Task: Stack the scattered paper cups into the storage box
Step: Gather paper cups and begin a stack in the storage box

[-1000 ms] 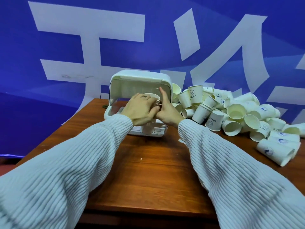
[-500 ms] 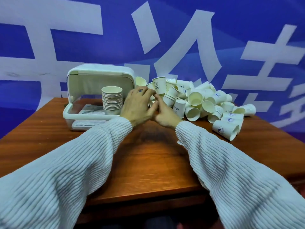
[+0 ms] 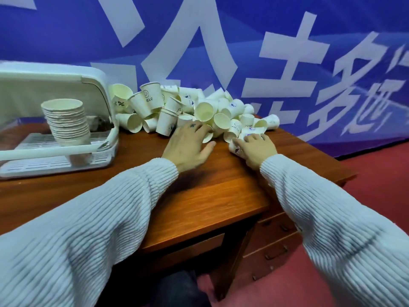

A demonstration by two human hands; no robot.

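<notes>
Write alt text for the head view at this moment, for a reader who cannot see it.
Both hands reach into a heap of loose paper cups on a wooden table: the left hand spreads over cups, and the right hand grips one lying cup. At left, an open white storage box holds a nested cup stack.

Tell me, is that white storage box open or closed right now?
Open. The storage box has its lid raised behind the tray, and a stack of paper cups stands uncovered inside.

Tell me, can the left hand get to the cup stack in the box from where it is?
Probably yes. The left hand is at the pile, and the box is open at the front, with bare table between it and the stack.
</notes>
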